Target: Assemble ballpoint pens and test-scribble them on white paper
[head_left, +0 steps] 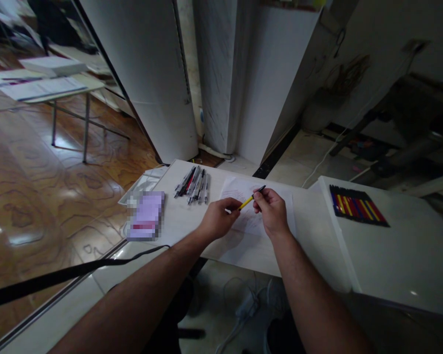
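A person's two hands hold a yellow-and-black pen point(248, 202) above a sheet of paper point(246, 225) on a white table point(180, 219). The left hand point(221, 217) has its fingers closed on the yellow end, toward eight o'clock; the right hand point(272, 210) pinches near the black end, toward two. From this pen, a heap of pens point(194, 186) lies at nine o'clock, and flat coloured sticks point(358, 206) at three.
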`<state>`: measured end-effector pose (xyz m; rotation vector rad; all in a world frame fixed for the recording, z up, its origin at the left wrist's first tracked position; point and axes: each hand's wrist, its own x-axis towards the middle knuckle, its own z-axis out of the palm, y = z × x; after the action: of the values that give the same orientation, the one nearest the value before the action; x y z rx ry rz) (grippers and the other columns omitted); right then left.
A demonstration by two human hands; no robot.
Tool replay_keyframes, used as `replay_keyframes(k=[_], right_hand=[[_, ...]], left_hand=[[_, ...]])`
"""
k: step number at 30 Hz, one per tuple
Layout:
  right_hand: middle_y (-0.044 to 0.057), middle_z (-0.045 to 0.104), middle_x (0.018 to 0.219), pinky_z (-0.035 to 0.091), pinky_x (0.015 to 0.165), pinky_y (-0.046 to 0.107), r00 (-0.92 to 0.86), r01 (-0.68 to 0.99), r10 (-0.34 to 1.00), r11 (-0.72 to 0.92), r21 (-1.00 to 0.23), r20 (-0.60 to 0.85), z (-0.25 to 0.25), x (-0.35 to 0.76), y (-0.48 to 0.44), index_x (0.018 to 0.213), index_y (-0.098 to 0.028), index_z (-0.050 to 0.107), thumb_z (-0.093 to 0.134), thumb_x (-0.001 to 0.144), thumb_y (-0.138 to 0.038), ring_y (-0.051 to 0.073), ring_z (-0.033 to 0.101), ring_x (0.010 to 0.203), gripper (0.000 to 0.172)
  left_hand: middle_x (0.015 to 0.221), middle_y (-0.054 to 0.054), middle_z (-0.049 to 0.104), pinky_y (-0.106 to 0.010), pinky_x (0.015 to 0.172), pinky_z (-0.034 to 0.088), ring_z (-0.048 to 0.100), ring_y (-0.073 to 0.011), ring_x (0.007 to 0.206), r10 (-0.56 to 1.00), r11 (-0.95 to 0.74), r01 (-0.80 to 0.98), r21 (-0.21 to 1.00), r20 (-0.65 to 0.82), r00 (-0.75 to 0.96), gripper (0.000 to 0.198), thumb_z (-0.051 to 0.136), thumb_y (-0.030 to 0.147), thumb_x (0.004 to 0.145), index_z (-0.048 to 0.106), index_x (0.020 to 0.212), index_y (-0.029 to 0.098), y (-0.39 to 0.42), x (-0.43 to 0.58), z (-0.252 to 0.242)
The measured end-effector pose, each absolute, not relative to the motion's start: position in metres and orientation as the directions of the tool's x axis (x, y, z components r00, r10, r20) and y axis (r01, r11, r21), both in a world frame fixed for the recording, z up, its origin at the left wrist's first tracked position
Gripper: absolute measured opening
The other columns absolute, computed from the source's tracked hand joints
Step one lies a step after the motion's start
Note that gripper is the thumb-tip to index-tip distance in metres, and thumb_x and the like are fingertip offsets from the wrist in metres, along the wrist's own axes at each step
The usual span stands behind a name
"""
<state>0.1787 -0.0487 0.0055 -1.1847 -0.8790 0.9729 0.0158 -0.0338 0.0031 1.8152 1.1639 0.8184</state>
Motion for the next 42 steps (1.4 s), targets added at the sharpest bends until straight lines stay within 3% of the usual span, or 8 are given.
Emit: replay_keyframes(k=[6, 11, 15, 19, 28, 31, 35, 42], right_hand=[[-0.003, 0.059, 0.062, 0.041, 0.045, 0.02, 0.323, -0.119, 0.946, 0.084, -0.989, 0.042, 0.004, 0.177, -0.05, 0.089, -0.017, 0.066, 0.073, 0.073, -0.041, 0.009, 0.052, 0.053, 0.03], [0.004, 0.069, 0.081, 0.042, 0.045, 0.02, 0.302, -0.106, 0.953, 0.059, -0.993, 0.024, 0.003, 0.178, -0.049, 0.093, -0.017, 0.064, 0.071, 0.073, -0.041, 0.012, 0.06, 0.062, 0.032], [0.002, 0.07, 0.075, 0.041, 0.043, 0.02, 0.429, -0.114, 0.903, 0.047, -0.992, -0.006, 0.003, 0.186, -0.046, 0.097, -0.018, 0.058, 0.073, 0.069, -0.039, 0.013, 0.061, 0.058, 0.038], [-0.002, 0.068, 0.068, 0.041, 0.042, 0.02, 0.486, -0.146, 0.873, 0.042, -0.988, -0.035, 0.002, 0.192, -0.046, 0.103, -0.021, 0.048, 0.075, 0.066, -0.037, 0.013, 0.06, 0.052, 0.048], [0.001, 0.066, 0.084, 0.044, 0.046, 0.021, 0.301, -0.179, 0.952, 0.004, -0.984, -0.051, -0.003, 0.191, -0.052, 0.104, -0.019, 0.061, 0.067, 0.068, -0.026, 0.011, 0.059, 0.061, 0.037], [-0.005, 0.059, 0.072, 0.044, 0.048, 0.02, 0.216, -0.185, 0.976, 0.012, -0.983, -0.029, -0.009, 0.189, -0.053, 0.104, -0.021, 0.059, 0.069, 0.066, -0.021, 0.009, 0.053, 0.059, 0.04], [-0.006, 0.055, 0.062, 0.043, 0.047, 0.021, 0.16, -0.12, 0.986, -0.024, -0.992, -0.043, -0.021, 0.184, -0.053, 0.102, -0.019, 0.062, 0.067, 0.077, -0.035, 0.009, 0.051, 0.053, 0.03], [0.003, 0.066, 0.072, 0.045, 0.047, 0.022, 0.173, 0.084, 0.984, -0.05, -0.995, -0.035, -0.035, 0.18, -0.053, 0.106, -0.016, 0.069, 0.065, 0.079, -0.05, 0.01, 0.056, 0.056, 0.044]], left_hand=[[0.09, -0.003, 0.074, -0.026, 0.072, 0.054, 0.068, -0.0166, 0.082, 0.925, -0.246, 0.398, 0.884, 0.091, 0.369, 0.02, 0.06, 0.021, 0.078, 0.07, 0.095, 0.018, -0.036, 0.018, 0.001], [0.096, -0.005, 0.074, -0.027, 0.075, 0.054, 0.068, -0.0172, 0.085, 0.911, -0.277, 0.387, 0.879, 0.113, 0.396, 0.023, 0.058, 0.025, 0.082, 0.07, 0.1, 0.018, -0.031, 0.016, 0.002], [0.097, -0.007, 0.073, -0.032, 0.08, 0.053, 0.067, -0.0208, 0.085, 0.923, -0.327, 0.592, 0.737, 0.113, 0.368, 0.024, 0.056, 0.02, 0.079, 0.071, 0.098, 0.019, -0.019, 0.002, 0.001], [0.102, -0.009, 0.07, -0.039, 0.09, 0.049, 0.063, -0.0268, 0.096, 0.875, -0.451, 0.693, 0.563, 0.123, 0.469, 0.026, 0.059, 0.015, 0.071, 0.073, 0.093, 0.02, -0.01, -0.012, -0.007], [0.104, -0.011, 0.07, -0.039, 0.096, 0.045, 0.059, -0.0278, 0.102, 0.828, -0.531, 0.687, 0.496, 0.13, 0.546, 0.03, 0.058, 0.012, 0.069, 0.074, 0.093, 0.018, -0.008, -0.01, -0.014], [0.105, -0.011, 0.07, -0.038, 0.096, 0.046, 0.059, -0.0265, 0.102, 0.825, -0.539, 0.688, 0.485, 0.139, 0.548, 0.03, 0.058, 0.012, 0.071, 0.074, 0.094, 0.017, -0.006, -0.009, -0.015], [0.105, -0.01, 0.07, -0.036, 0.097, 0.046, 0.06, -0.0241, 0.102, 0.816, -0.557, 0.692, 0.46, 0.148, 0.559, 0.029, 0.057, 0.011, 0.072, 0.073, 0.095, 0.016, -0.004, -0.009, -0.016], [0.105, -0.009, 0.071, -0.035, 0.098, 0.046, 0.06, -0.0227, 0.103, 0.82, -0.554, 0.713, 0.43, 0.135, 0.556, 0.029, 0.056, 0.011, 0.074, 0.073, 0.097, 0.016, -0.003, -0.009, -0.016]])
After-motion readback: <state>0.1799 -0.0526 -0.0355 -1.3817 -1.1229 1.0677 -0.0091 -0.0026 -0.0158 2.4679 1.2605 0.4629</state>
